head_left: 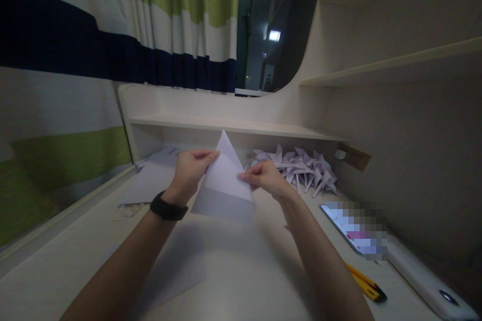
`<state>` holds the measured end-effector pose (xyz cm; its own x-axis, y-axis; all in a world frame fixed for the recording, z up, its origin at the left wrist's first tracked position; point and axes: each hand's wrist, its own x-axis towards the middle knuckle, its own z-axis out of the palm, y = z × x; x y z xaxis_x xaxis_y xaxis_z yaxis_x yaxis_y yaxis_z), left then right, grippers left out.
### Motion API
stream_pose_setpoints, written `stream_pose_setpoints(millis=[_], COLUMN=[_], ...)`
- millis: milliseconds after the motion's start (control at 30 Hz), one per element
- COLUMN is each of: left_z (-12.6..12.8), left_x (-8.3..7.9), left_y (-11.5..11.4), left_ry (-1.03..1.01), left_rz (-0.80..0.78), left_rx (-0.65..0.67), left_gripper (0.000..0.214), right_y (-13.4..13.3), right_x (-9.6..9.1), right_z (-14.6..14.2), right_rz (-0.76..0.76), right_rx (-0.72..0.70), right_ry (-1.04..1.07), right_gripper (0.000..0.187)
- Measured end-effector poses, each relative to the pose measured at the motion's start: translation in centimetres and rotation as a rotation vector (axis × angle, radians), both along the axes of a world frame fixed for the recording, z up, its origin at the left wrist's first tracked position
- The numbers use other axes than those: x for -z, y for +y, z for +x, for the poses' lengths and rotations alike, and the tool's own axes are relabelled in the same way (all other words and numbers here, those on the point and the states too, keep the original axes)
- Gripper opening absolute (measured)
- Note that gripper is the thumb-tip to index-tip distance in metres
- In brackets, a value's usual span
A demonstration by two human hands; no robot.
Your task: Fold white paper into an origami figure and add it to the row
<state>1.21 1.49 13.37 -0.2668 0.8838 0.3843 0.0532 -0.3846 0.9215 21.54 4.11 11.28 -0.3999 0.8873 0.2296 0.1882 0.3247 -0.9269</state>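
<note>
A folded sheet of white paper [228,175] is held up above the desk, its pointed corner upward and a flat strip along the bottom. My left hand [191,170] pinches its left edge between thumb and fingers; a black band circles that wrist. On the right edge, lower down, my right hand [266,178] also pinches the paper. Beneath my left forearm another white sheet [176,271] lies on the desk. Behind my right hand is a pile of folded paper pinwheels [301,165].
A stack of white paper [150,175] lies at the back left. To the right are a lit phone [342,225], a yellow utility knife [365,283] and a long white device [422,276]. A low shelf [233,125] spans the back, below a curtain [181,20]. A charger [341,154] sits in the wall socket.
</note>
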Motion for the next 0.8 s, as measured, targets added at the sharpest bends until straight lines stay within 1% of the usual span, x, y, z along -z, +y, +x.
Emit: stream_pose_setpoints(millis=[133, 233, 300, 400, 500, 567, 633, 700, 733, 800], left_z=[-0.3, -0.3, -0.4, -0.6, -0.7, -0.6, -0.2, 0.2, 0.5, 0.8], left_x=[0.1, 0.1, 0.0, 0.0, 0.3, 1.1, 2.3, 4.0, 4.9, 6.9], left_y=[0.2, 0.2, 0.1, 0.4, 1.1, 1.6, 2.0, 2.1, 2.0, 1.7], left_ry=[-0.039, -0.052, -0.043, -0.041, -0.082, -0.098, -0.088, -0.085, -0.097, -0.097], left_rz=[0.003, 0.012, 0.017, 0.029, 0.016, -0.014, -0.056, -0.123, -0.154, -0.222], left_rx=[-0.002, 0.015, -0.007, -0.047, -0.028, -0.003, 0.029, 0.060, 0.042, 0.076], left_gripper=[0.031, 0.034, 0.036, 0.037, 0.035, 0.034, 0.032, 0.030, 0.028, 0.025], right_y=[0.1, 0.3, 0.4, 0.5, 0.6, 0.5, 0.1, -0.5, -0.9, -1.8], right_x=[0.1, 0.2, 0.4, 0.6, 0.8, 1.2, 2.0, 3.3, 4.1, 5.9], right_z=[0.1, 0.2, 0.3, 0.4, 0.7, 1.0, 1.4, 1.6, 1.7, 1.7], right_rz=[-0.026, -0.013, -0.012, -0.056, -0.088, -0.109, -0.128, -0.133, -0.131, -0.141], right_rx=[-0.004, 0.018, 0.003, -0.042, -0.019, 0.001, 0.013, 0.030, 0.026, 0.048], right_ry=[-0.004, 0.017, 0.018, -0.008, -0.007, -0.010, -0.032, -0.062, -0.085, -0.122], right_gripper=[0.047, 0.047, 0.046, 0.045, 0.042, 0.041, 0.039, 0.038, 0.038, 0.038])
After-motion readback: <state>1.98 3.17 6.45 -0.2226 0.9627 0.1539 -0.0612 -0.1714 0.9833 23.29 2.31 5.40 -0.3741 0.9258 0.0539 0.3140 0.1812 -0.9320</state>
